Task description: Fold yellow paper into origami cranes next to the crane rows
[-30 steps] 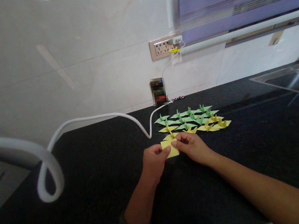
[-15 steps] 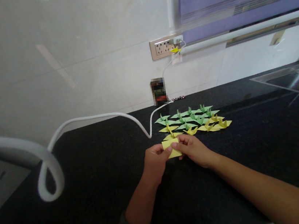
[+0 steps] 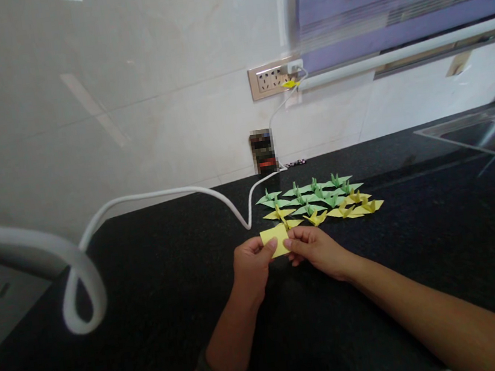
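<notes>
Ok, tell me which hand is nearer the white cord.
Left: the left hand is just this side of the white cord, near its sharp bend; the right hand is farther right, by the yellow paper cranes.

No lettering, number or brand can be read; the dark, upright rectangular object [image 3: 263, 151] by the pale tiled wall [image 3: 166, 123] is pixelated.

Immediately beyond the left hand [image 3: 252, 264] and the right hand [image 3: 322, 250], rows of yellow paper cranes [image 3: 318, 217] and green paper cranes [image 3: 332, 200] obstruct forward travel. To the left, a thick white cord [image 3: 175, 190] bars access to the wall [image 3: 167, 129]; the bench [image 3: 162, 269] between cord and left hand permits passage. To the right, lateral clearance extends from the cranes to the sink [image 3: 456, 143].
</notes>
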`<state>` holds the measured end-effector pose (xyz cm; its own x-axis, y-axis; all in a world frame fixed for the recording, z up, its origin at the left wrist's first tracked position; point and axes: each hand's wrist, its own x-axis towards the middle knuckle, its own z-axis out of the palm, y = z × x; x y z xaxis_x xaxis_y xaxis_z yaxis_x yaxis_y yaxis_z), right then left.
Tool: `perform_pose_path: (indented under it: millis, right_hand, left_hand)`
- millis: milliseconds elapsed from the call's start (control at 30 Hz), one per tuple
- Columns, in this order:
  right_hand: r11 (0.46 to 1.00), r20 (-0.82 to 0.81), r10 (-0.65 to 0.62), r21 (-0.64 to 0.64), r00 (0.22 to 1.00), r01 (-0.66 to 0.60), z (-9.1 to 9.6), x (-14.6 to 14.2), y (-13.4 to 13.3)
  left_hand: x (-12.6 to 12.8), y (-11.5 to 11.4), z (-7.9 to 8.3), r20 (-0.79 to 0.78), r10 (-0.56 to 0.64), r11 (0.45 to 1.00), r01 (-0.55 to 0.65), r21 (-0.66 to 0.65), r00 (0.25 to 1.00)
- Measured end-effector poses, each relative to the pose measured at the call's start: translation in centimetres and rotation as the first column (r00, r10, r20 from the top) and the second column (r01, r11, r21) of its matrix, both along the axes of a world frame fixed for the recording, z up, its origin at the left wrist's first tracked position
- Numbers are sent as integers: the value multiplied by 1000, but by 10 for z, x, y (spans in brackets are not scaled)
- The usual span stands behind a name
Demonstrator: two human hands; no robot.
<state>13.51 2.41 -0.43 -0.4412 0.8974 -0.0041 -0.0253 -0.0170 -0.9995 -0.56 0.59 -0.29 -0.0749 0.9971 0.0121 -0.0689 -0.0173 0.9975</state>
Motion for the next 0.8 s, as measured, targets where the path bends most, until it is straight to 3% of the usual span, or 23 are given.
perform_pose_path:
  millis: [233, 533, 667, 800]
  right_hand:
    - [998, 49, -22, 55, 999, 19, -3, 1, 0]
    - [976, 262, -148, 194, 954, 98, -5, 4, 3]
    - [963, 175, -178, 235, 968, 135, -5, 1, 3]
    - [975, 1, -161, 155, 987, 159, 0, -3, 1]
  left_hand:
    - [0, -1, -1, -28, 35, 999, -34, 18, 999]
    - [-1, 0, -1, 7, 87, 996, -87, 13, 996]
    - [1, -2, 2, 43, 5, 1000, -4, -19, 999]
    - [4, -4, 4, 40, -81, 994, 83, -70, 996]
